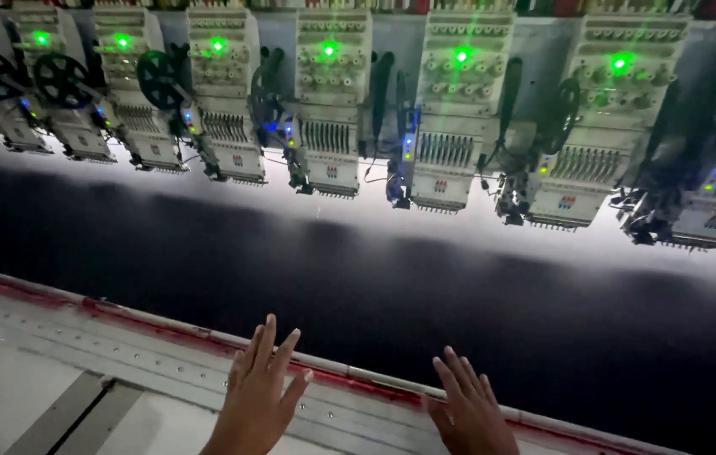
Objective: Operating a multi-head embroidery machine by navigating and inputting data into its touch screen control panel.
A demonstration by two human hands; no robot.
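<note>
2 hands: left hand, right hand, flat; 8 embroidery heads.

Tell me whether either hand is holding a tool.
No: the left hand and the right hand are both open and empty, fingers spread flat at the frame rail beside the dark fabric.

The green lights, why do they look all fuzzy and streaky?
Head view: the green lights flare into glowing streaks, a bright band under the machine heads washes out, the dark cloth shows almost no detail, and both hands look dim.
</note>
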